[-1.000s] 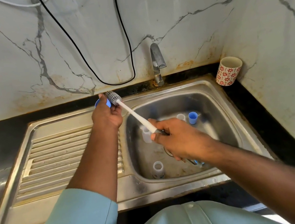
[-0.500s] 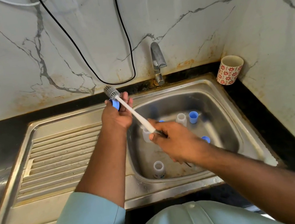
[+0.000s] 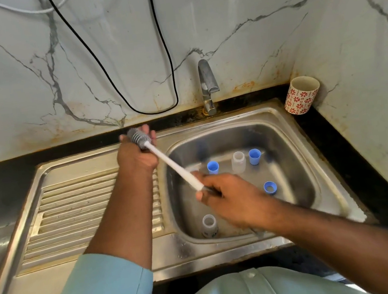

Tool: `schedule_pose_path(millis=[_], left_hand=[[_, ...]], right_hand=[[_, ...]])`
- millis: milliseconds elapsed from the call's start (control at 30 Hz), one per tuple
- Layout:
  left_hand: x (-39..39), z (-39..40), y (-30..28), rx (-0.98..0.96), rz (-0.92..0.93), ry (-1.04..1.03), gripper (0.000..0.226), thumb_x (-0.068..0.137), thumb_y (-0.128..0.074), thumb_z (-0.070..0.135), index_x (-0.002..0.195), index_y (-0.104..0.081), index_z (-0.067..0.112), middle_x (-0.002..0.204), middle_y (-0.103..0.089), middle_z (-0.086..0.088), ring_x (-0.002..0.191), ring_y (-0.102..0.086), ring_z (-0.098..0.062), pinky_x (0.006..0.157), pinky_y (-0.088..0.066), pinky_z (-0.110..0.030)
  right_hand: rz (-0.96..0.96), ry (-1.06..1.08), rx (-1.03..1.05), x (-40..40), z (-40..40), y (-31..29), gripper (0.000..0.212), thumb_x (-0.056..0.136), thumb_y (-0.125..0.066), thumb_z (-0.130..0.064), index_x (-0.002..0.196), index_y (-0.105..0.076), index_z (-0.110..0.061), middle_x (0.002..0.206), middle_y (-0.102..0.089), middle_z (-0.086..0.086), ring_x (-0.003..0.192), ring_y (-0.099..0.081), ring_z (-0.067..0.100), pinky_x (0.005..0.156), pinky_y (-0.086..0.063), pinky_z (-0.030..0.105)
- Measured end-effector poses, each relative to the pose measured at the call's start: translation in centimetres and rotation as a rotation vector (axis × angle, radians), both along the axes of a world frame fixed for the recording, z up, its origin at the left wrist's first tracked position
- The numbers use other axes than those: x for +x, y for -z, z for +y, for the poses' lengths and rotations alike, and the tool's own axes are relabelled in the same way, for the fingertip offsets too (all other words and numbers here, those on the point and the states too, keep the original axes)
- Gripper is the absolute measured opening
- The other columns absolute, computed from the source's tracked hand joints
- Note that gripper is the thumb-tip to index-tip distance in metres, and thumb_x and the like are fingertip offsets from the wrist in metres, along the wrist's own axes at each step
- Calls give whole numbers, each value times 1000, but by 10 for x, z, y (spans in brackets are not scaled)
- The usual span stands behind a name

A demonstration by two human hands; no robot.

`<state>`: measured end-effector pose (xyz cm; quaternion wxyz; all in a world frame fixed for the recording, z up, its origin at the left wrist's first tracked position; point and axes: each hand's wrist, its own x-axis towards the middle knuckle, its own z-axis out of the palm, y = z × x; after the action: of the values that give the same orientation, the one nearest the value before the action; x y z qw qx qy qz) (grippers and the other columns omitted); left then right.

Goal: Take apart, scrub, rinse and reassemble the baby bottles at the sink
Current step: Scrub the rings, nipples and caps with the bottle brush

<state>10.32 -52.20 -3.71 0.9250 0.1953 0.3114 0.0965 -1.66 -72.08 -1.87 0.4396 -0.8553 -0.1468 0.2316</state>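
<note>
1. Your bottle brush (image 3: 173,166) slants over the sink (image 3: 281,119) left rim, grey head against your left hand (image 3: 136,155).
2. Left fingers curl around something hidden; can't tell what.
3. Your right hand (image 3: 230,199) pinches the handle end.
4. 2 bottles (image 3: 238,162), blue caps (image 3: 255,156) in the basin; marble wall (image 3: 27,70) behind.

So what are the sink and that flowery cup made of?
The sink looks like brushed stainless steel: grey metallic sheen, dull reflections, pressed drainer ribs. The cup seems glazed ceramic, though possibly paper: cream body with printed red flowers and a matte rim.
</note>
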Motion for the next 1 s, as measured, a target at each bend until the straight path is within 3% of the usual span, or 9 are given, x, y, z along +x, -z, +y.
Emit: schedule_pose_path(millis=[67,233,300,400,533,600,700,867,1000], left_hand=[[-3,-16,2,84,47,78,44,105,-38,39,92,-59,3,69,-71,-13,81,-67,-22,96,-52,-40],[-5,-7,2,31,13,79,52,89,-60,55,106,-60,6,91,-62,-12,83,-63,-22,75,-58,-35],[-9,-13,4,134,44,166,47,82,-68,58,94,-61,13,79,-52,-4,72,-52,-14,72,-55,-28],[-13,-28,7,298,166,214,54,76,-69,64,92,-62,13,73,-46,-2,62,-44,-9,77,-56,-26],[-11,-15,2,172,137,22,50,84,-61,63,97,-59,14,75,-54,-2,59,-51,-12,46,-48,-21],[-8,-10,4,108,117,28,53,86,-56,66,98,-56,15,76,-53,-3,64,-52,-14,48,-48,-22],[-11,-23,9,127,71,179,59,79,-60,71,90,-59,13,72,-48,-1,60,-44,-12,52,-44,-20],[-19,-39,6,542,151,268,63,77,-67,63,108,-66,9,85,-61,-2,69,-48,-14,61,-44,-27],[-20,-23,1,203,132,-12,41,84,-68,51,89,-60,11,79,-61,-2,67,-61,-15,45,-49,-21]], right_hand=[[39,85,48,13,3,-1,14,101,-48,-33,94,-59,-29,62,-50,-5,32,-43,1,36,-36,17],[-92,11,-39,1,-5,8,25,101,-48,-33,77,-44,-42,63,-47,-9,41,-47,-2,42,-34,12],[-15,62,45,3,-8,13,13,100,-49,-34,106,-59,-38,61,-48,-8,39,-45,1,42,-38,19],[47,135,117,15,-4,18,37,100,-48,-34,137,-48,-39,61,-49,-3,41,-46,7,42,-42,25],[-90,23,118,-6,-15,24,16,99,-52,-31,109,-60,-42,57,-46,-11,44,-45,1,49,-38,19],[-96,16,92,-7,-18,27,12,99,-53,-31,99,-59,-42,57,-45,-11,46,-44,2,51,-38,21],[-34,90,105,10,-10,22,28,100,-50,-33,126,-54,-43,58,-45,-9,41,-44,2,43,-41,23],[24,124,145,15,-8,16,37,102,-46,-30,138,-46,-40,58,-45,-3,43,-43,8,42,-43,26],[-47,70,155,-5,-20,29,34,100,-49,-31,133,-53,-39,57,-41,-8,44,-40,3,45,-40,22]])
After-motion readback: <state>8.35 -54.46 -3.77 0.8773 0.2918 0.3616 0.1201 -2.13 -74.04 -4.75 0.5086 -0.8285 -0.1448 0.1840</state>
